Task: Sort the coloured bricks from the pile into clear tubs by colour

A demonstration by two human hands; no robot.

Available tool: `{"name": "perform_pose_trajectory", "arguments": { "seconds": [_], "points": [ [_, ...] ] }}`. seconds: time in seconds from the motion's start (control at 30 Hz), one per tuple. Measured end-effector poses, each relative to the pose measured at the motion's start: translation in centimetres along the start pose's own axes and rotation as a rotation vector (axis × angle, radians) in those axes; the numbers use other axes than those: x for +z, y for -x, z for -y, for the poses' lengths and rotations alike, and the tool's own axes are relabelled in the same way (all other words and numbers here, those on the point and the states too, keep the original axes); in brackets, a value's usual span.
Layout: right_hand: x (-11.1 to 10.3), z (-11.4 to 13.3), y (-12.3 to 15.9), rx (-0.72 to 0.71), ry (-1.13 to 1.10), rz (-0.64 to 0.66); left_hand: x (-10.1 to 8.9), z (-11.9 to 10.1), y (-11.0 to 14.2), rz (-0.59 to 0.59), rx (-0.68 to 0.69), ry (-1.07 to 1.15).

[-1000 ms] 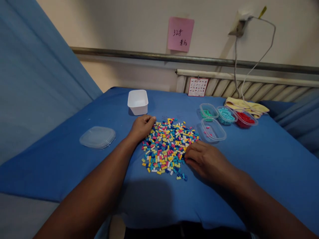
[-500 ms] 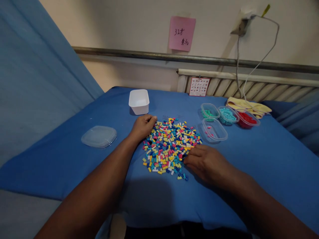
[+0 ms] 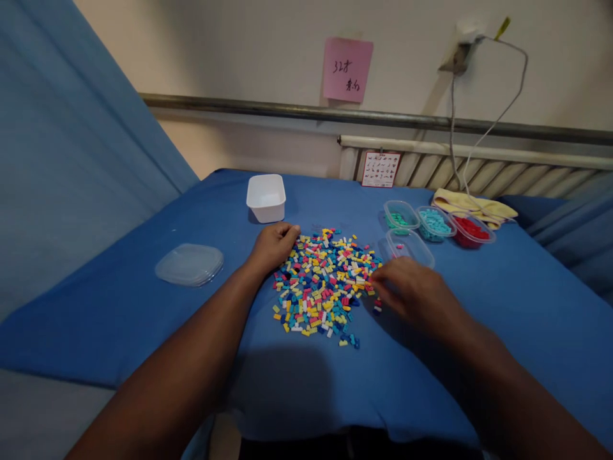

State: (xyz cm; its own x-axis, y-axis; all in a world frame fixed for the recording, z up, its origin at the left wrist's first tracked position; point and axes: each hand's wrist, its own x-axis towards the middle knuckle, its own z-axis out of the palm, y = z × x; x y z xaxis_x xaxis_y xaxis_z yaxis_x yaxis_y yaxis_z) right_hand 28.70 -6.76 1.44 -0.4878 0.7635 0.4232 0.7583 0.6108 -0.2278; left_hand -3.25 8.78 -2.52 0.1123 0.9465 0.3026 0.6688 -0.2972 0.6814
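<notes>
Left hand (image 3: 274, 248) curled, right hand (image 3: 414, 291) pinched, contents unclear, 3 o'clock of large mixed toy-brick pile (image 3: 318, 281). Pink-brick tub (image 3: 421, 248) sparse.

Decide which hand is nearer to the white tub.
Left. The left hand is in front of the white tub, at the left side of the brick pile; the right hand is farther off, at its right side.

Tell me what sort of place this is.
Perhaps a ward or treatment room, judging by the blue curtain, the metal rail along the wall and the blue-covered table.
</notes>
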Motion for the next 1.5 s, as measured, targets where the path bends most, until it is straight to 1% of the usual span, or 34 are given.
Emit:
{"name": "perform_pose_trajectory", "arguments": {
  "seconds": [0.07,0.13,0.23,0.33,0.37,0.4,0.5,0.57,0.63,0.73,0.87,1.03,1.13,1.27,1.33,1.43,1.5],
  "points": [
    [-0.7,-2.0,0.3,0.080,0.075,-0.170,0.0,0.0,0.0,0.004,0.002,0.000],
    [-1.1,-3.9,0.5,0.160,0.163,-0.269,0.0,0.0,-0.1,0.010,0.002,0.002],
    [-1.1,-5.6,0.9,0.234,0.248,-0.313,0.0,0.0,-0.1,0.004,0.010,0.013],
    [-1.2,-5.6,1.1,0.218,0.212,-0.335,-0.1,0.0,-0.1,-0.003,0.013,0.013],
    [-1.2,-5.2,1.2,0.183,0.161,-0.302,-0.1,-0.1,-0.1,-0.002,0.012,0.012],
    [-1.3,-4.7,1.3,0.133,0.096,-0.234,-0.1,-0.1,-0.1,-0.002,0.009,0.011],
    [-1.6,-2.8,1.4,-0.037,-0.091,0.101,-0.1,-0.2,-0.1,-0.004,0.004,0.012],
    [-1.5,-1.6,1.4,-0.081,-0.126,0.263,-0.1,-0.1,-0.1,-0.005,0.009,0.015],
    [-1.3,-0.7,1.4,-0.067,-0.102,0.339,0.0,-0.1,-0.1,-0.004,0.013,0.015],
    [-1.0,0.0,1.4,-0.036,-0.049,0.395,0.0,0.0,-0.1,0.002,0.009,0.002],
    [-0.6,-0.2,1.4,-0.006,-0.049,0.441,0.0,-0.1,0.0,0.006,-0.003,0.005],
    [-0.5,-1.0,1.5,0.141,-0.155,0.471,0.0,-0.1,0.1,0.000,-0.019,0.010],
    [-0.6,-1.1,1.6,0.186,-0.199,0.449,0.0,-0.2,0.1,0.008,-0.002,0.007],
    [-0.7,-0.6,1.6,0.135,-0.234,0.381,-0.1,-0.2,0.1,0.011,-0.003,0.018],
    [-0.4,0.1,1.3,0.084,-0.243,0.315,-0.1,-0.3,0.1,0.014,-0.005,0.024],
    [0.5,1.5,0.2,-0.017,-0.218,0.205,-0.1,-0.5,0.1,0.015,-0.007,0.024],
    [1.3,2.5,-0.6,-0.081,-0.147,0.207,-0.2,-0.6,0.2,0.014,-0.023,0.047]
  ]
}}
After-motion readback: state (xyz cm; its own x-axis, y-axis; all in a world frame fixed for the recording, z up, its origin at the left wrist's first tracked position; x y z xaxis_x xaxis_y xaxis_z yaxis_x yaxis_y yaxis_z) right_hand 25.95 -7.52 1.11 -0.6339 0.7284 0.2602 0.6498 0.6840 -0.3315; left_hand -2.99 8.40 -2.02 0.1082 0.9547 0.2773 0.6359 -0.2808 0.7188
